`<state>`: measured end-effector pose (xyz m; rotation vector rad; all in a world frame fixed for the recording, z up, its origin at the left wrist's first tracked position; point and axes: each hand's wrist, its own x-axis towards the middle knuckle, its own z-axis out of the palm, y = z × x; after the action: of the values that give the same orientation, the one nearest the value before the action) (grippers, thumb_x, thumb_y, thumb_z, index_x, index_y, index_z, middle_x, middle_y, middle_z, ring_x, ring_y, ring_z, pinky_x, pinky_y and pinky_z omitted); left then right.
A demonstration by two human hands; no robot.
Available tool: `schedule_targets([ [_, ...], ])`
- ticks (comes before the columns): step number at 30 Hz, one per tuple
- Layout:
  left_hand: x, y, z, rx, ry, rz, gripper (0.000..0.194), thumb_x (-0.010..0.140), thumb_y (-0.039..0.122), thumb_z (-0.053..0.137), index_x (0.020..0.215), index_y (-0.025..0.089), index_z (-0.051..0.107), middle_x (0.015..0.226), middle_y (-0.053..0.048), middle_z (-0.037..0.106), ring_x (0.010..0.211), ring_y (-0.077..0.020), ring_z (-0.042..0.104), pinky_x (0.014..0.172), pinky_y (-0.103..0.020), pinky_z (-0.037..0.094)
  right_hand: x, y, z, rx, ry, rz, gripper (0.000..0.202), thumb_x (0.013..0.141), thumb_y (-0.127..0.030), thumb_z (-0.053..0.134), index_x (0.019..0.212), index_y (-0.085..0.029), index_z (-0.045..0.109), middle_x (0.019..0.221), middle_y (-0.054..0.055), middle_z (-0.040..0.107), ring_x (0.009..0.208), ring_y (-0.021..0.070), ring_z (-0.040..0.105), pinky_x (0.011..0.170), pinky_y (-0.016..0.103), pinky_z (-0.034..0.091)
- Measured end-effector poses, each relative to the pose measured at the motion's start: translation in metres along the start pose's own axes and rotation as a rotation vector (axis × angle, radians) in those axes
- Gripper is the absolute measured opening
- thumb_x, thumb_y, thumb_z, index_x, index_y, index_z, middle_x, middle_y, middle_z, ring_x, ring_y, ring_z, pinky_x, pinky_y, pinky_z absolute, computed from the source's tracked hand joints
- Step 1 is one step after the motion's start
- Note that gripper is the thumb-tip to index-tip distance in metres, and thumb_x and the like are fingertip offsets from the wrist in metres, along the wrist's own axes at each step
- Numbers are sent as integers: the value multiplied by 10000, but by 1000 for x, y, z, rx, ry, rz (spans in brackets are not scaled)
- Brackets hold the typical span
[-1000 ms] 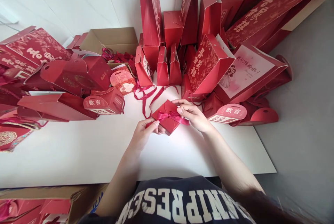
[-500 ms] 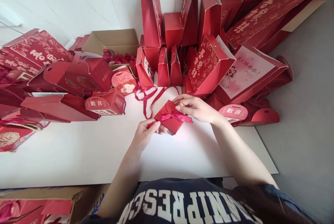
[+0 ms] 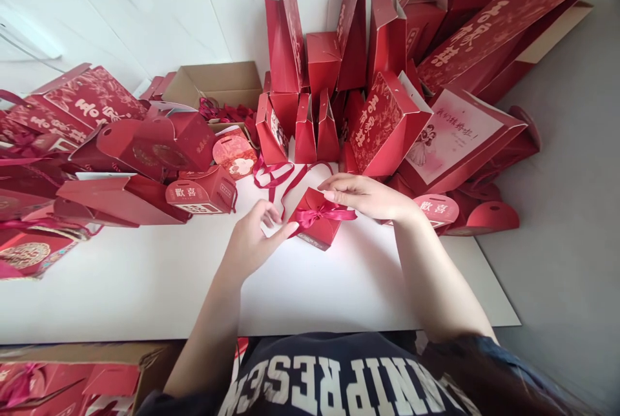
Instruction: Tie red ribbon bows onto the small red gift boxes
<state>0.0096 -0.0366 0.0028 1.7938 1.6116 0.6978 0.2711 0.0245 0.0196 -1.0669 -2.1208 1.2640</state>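
A small red gift box (image 3: pixel 317 238) with a dark pink ribbon bow (image 3: pixel 320 214) on its top is in front of me, low over the white table. My right hand (image 3: pixel 365 196) grips the box at its far right corner, thumb on the near side and fingers along the far edge. To the left of the box is my left hand (image 3: pixel 256 235), open, its fingers curled apart from the thumb. The thumb tip is close to the left ribbon tail; whether it touches is unclear. A loose length of ribbon (image 3: pixel 274 177) lies behind the box.
Red paper gift bags (image 3: pixel 382 122) and boxes stand stacked at the back and right. More boxes (image 3: pixel 201 191) lie on the left of the white table (image 3: pixel 159 280). A cardboard box (image 3: pixel 217 77) with ribbons is behind. Another carton (image 3: pixel 145 364) is below the front edge.
My left hand has let go of the gift box and moved back to the left, its fingers spreading. My right hand stays at the far right corner. The view has shifted slightly.
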Motion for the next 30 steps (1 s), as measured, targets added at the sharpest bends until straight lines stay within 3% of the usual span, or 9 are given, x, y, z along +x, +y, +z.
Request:
schedule_targets([
  [3,14,16,-9,29,7,232,340,807,420,707,1061,236,579,1067,-24,620,948,-181,581,756,-284,473,2,-5,-4,-55,14,21,450,934,-580,479,761,-193,631,971,47,588,956,196,550,869,325,425],
  [5,27,20,-7,16,-105,361,304,817,386,704,1068,244,610,1089,-32,597,911,-168,570,796,-302,486,1,-6,-4,-86,51,46,469,930,-594,474,734,-188,604,905,35,541,883,179,531,825,322,429],
  [8,45,16,1,-59,-270,450,174,844,359,677,945,219,652,1075,-45,560,886,-160,571,830,-324,502,-4,-7,-1,-36,53,94,472,926,-613,466,744,-193,579,763,0,470,711,143,477,675,289,416],
  [11,57,7,8,-131,-310,466,145,859,333,658,836,192,640,1097,-64,545,1030,-198,572,879,-338,496,-9,-5,0,60,24,116,440,907,-619,498,825,-201,605,733,-7,488,585,112,417,531,257,348],
  [15,63,-4,13,-189,-278,440,192,843,327,673,760,172,595,1132,-81,557,1122,-235,557,886,-349,494,-7,0,-4,118,-4,135,417,892,-607,540,896,-202,638,756,8,552,556,102,417,476,239,303],
  [20,61,-10,18,-244,-237,389,235,878,352,624,734,165,622,1193,-87,589,1076,-224,587,881,-350,488,1,13,-14,153,-244,145,411,874,-587,588,868,-179,631,640,-17,549,534,100,459,483,228,348],
  [24,60,-14,22,-264,-205,393,309,926,359,554,696,162,618,1205,-83,602,1032,-198,596,911,-337,456,4,15,-15,101,-398,188,433,898,-590,548,815,-170,611,549,-25,555,447,87,412,430,227,298],
  [27,59,-13,22,-266,-163,391,323,936,358,533,685,161,579,1029,-69,605,893,-165,585,824,-306,448,3,8,-11,108,-356,148,441,906,-580,537,734,-175,565,591,-19,555,506,91,440,479,228,322],
  [30,56,-10,22,-241,-127,358,386,938,370,519,615,171,449,715,0,466,655,-120,463,642,-277,389,3,0,-4,102,-257,102,452,907,-573,529,674,-189,484,596,-44,455,536,90,389,507,234,300],
])
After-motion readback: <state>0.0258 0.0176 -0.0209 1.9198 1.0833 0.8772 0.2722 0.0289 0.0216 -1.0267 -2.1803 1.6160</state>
